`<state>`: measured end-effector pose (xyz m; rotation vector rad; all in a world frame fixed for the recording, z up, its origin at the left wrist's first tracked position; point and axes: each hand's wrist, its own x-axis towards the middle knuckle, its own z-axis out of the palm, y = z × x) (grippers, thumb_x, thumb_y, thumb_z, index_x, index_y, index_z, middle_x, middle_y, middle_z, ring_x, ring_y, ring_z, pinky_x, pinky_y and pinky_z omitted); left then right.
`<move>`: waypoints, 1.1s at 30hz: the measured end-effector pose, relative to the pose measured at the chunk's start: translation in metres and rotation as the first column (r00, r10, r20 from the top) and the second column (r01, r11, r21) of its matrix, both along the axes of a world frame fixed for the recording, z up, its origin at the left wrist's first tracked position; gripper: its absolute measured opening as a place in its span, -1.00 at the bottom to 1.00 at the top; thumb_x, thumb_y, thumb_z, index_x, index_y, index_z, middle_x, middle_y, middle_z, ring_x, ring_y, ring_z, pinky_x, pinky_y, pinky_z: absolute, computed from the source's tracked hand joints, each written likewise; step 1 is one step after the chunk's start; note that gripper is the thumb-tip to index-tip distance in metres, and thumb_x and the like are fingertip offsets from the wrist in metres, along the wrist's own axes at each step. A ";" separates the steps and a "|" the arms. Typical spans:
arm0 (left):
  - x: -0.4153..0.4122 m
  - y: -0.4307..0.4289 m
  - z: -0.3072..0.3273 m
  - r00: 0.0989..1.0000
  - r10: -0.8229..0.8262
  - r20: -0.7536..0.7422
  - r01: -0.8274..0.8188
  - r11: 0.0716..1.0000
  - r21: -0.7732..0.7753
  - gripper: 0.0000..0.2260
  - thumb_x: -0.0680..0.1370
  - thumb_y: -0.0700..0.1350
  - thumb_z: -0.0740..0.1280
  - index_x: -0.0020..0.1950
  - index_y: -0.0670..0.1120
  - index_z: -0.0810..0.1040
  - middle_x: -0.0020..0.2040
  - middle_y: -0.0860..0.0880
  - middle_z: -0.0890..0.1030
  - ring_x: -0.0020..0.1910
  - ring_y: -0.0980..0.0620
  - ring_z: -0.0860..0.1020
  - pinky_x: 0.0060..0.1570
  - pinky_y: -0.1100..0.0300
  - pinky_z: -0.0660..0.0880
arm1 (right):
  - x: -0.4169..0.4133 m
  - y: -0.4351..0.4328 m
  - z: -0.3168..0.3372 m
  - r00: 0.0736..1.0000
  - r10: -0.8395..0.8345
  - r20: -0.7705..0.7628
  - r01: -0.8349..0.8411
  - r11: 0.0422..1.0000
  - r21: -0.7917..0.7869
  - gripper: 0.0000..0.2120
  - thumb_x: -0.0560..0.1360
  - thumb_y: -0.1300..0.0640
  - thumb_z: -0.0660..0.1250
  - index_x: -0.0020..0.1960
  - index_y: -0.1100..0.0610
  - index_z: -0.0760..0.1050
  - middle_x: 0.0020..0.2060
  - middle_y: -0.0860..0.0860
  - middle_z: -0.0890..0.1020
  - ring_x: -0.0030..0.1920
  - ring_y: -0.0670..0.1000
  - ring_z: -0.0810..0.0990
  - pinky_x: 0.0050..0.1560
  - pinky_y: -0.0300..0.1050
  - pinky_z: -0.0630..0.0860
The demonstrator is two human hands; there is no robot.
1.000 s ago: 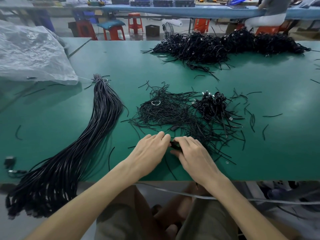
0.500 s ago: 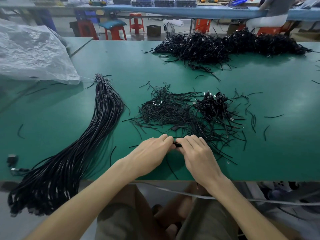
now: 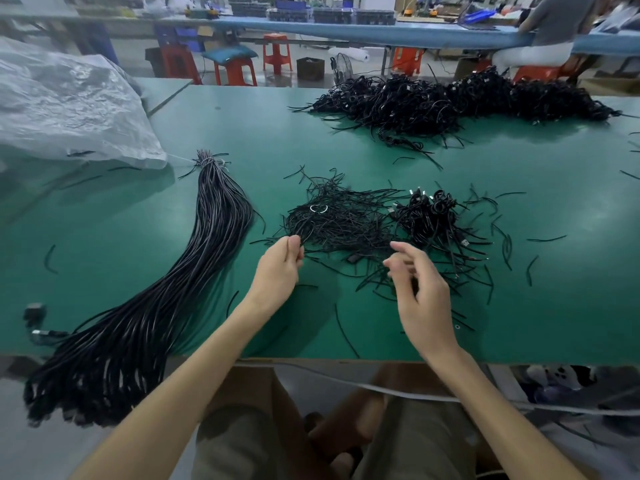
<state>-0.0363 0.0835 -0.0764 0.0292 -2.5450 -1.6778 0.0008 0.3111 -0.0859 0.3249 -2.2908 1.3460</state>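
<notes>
A loose pile of thin black ties [image 3: 341, 225] lies mid-table on the green table [image 3: 554, 306]. Beside it on the right sits a small heap of coiled black cables [image 3: 429, 216] with metal plugs. My left hand [image 3: 278, 271] is at the pile's near-left edge, thumb and fingers pinching a black tie there. My right hand [image 3: 420, 292] hovers blurred over the pile's near-right edge, fingers loosely curled, with nothing plainly held. A long bundle of straight black cables [image 3: 194, 271] runs from the table's middle left down over its front edge.
A big heap of coiled black cables [image 3: 450, 102] lies along the far side. A crumpled clear plastic bag [image 3: 69, 109] covers the far left. Stray ties [image 3: 530, 271] are scattered to the right. Stools and another bench with a seated person stand behind.
My hands were pressed together on a small black item near the front edge. They have separated and lifted; the left hand moved forward-left to the tie pile, the right moved right.
</notes>
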 end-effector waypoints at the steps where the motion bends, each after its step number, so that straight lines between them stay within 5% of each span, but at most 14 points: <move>1: 0.000 0.002 -0.001 1.000 0.009 0.024 -0.012 0.996 0.090 -0.64 0.76 0.02 0.02 -0.16 -0.10 0.35 -0.34 0.05 0.33 -0.45 0.09 0.26 -0.41 0.24 0.28 | -0.002 -0.001 0.000 1.000 -0.007 0.010 0.006 1.000 0.019 -0.72 0.67 0.03 0.24 0.33 0.11 0.49 0.03 -0.06 0.59 0.03 -0.10 0.58 0.08 -0.30 0.50; 5: 0.004 0.007 -0.007 0.999 0.043 0.001 -0.042 0.981 0.192 -0.63 0.76 0.03 0.01 -0.17 -0.10 0.34 -0.39 0.08 0.27 -0.52 0.13 0.19 -0.51 0.31 0.20 | -0.012 -0.008 -0.004 0.994 -0.096 0.044 0.073 0.926 0.371 -0.75 0.61 0.11 0.36 0.27 0.14 0.53 0.11 -0.04 0.49 0.12 -0.03 0.47 0.23 -0.07 0.48; 12: 0.007 0.004 -0.010 0.999 0.004 -0.037 0.004 0.977 0.213 -0.63 0.76 0.03 0.02 -0.18 -0.12 0.30 -0.36 0.07 0.21 -0.49 0.15 0.15 -0.50 0.33 0.18 | -0.049 -0.023 0.007 0.958 -0.286 0.031 0.187 0.699 0.690 -0.78 0.61 -0.01 0.36 0.20 0.07 0.56 0.12 0.03 0.56 0.19 0.10 0.39 0.20 -0.01 0.25; 18: 0.006 0.002 -0.015 0.999 -0.009 -0.037 0.017 0.977 0.211 -0.63 0.76 0.04 0.03 -0.17 -0.12 0.33 -0.43 0.16 0.23 -0.50 0.16 0.16 -0.50 0.34 0.17 | -0.054 -0.019 0.005 0.950 -0.309 -0.033 0.254 0.711 0.656 -0.91 0.61 0.06 0.37 -0.01 0.07 0.60 -0.05 0.01 0.62 0.09 0.09 0.43 0.11 0.00 0.25; 25: 0.002 0.002 -0.016 0.999 -0.015 -0.043 0.023 0.982 0.187 -0.62 0.75 0.05 0.03 -0.17 -0.12 0.36 -0.38 0.09 0.24 -0.50 0.17 0.18 -0.50 0.33 0.18 | -0.056 -0.023 0.008 0.975 -0.210 0.074 0.115 0.759 0.641 -0.74 0.58 0.02 0.41 0.24 0.06 0.54 0.09 0.04 0.54 0.17 0.08 0.41 0.22 -0.02 0.31; 33: 0.003 0.002 -0.015 0.999 -0.013 -0.043 0.021 0.982 0.190 -0.62 0.75 0.04 0.03 -0.17 -0.11 0.36 -0.46 0.15 0.27 -0.52 0.16 0.17 -0.50 0.33 0.18 | -0.051 -0.026 0.004 0.987 -0.162 -0.009 0.136 0.793 0.594 -0.86 0.57 0.12 0.43 0.13 0.07 0.60 -0.03 -0.03 0.60 0.11 0.07 0.46 0.18 -0.01 0.30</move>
